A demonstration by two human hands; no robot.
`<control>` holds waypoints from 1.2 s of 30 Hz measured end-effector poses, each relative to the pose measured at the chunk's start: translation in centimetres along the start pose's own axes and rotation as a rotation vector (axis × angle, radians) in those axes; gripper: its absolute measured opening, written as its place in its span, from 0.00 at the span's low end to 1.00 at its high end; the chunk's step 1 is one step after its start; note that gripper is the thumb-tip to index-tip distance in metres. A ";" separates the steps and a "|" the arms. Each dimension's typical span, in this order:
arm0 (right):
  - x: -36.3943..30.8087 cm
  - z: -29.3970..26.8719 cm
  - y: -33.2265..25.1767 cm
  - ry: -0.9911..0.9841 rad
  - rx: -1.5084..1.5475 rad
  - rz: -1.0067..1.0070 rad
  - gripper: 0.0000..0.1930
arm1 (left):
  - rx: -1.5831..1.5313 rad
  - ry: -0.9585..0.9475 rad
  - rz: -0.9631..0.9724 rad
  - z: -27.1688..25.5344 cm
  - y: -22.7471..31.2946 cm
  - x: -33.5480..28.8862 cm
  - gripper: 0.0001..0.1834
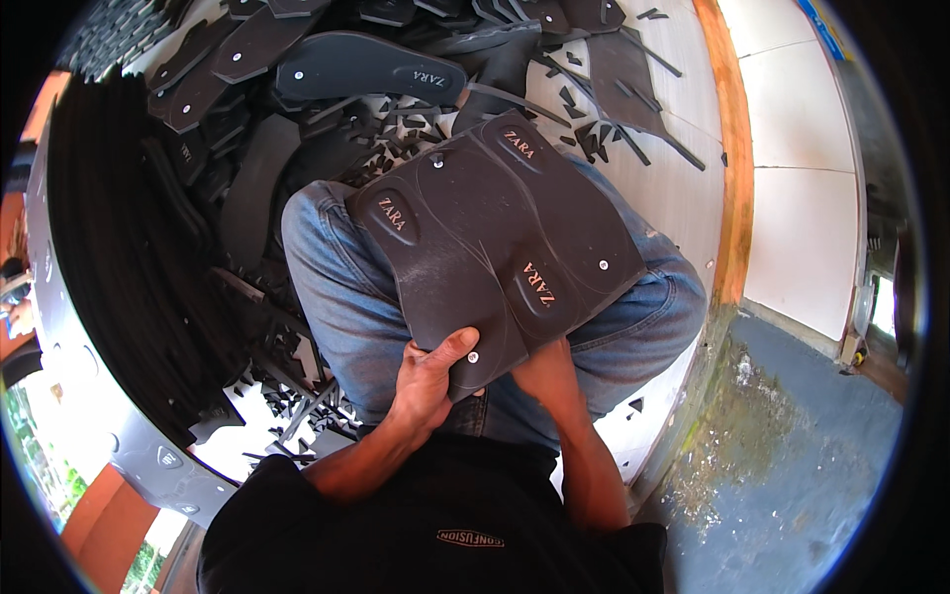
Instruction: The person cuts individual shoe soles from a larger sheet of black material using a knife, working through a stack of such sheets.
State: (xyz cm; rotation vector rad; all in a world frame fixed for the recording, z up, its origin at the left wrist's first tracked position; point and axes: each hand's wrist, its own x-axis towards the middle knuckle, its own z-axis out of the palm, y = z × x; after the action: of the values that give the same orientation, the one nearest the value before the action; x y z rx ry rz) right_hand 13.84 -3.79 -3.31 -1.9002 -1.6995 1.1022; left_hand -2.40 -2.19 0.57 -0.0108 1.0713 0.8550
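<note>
Resting over the jeans mid-frame, a dark, nearly square sheet is spreading toward the top of the frame, showing no clear long axis. The left hand is pinching its bottom corner, thumb on top; the right hand is sitting under the lower-right edge, fingers hidden, grip impossible to tell.

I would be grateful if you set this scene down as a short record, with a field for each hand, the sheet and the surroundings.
Left hand: grips the near edge of the dark sheet, thumb on top
Right hand: partly hidden beneath the sheet; grip cannot be told
Sheet: over the blue jeans; curved outlines, three raised ovals, three pale dots
Left side: tall dark stack
Beyond the sheet: sole-shaped pieces, small dark scraps
</note>
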 end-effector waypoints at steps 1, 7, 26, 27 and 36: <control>0.2 0.1 0.2 -0.009 -0.010 -0.041 0.21 | -0.004 0.001 0.000 0.0 0.1 -0.1 0.13; 1.5 -0.3 1.2 -0.060 -0.060 -0.241 0.20 | -0.002 -0.005 -0.018 -0.6 0.3 -0.5 0.13; 5.4 1.1 2.7 0.084 -0.033 -0.442 0.21 | -0.011 -0.032 -0.060 -1.1 0.3 -0.5 0.13; 5.5 1.3 2.8 0.088 -0.017 -0.437 0.21 | -0.015 -0.035 -0.058 -1.2 0.3 -0.5 0.13; 5.7 3.6 3.2 0.096 0.117 -0.386 0.24 | -0.039 -0.037 -0.070 -1.2 0.5 -0.7 0.15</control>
State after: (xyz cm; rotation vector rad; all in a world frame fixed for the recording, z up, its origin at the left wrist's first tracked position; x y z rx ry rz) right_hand 13.14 0.18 -9.57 -1.4493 -1.8047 0.9201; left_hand -3.80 -2.74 0.67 -0.0649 1.0142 0.8102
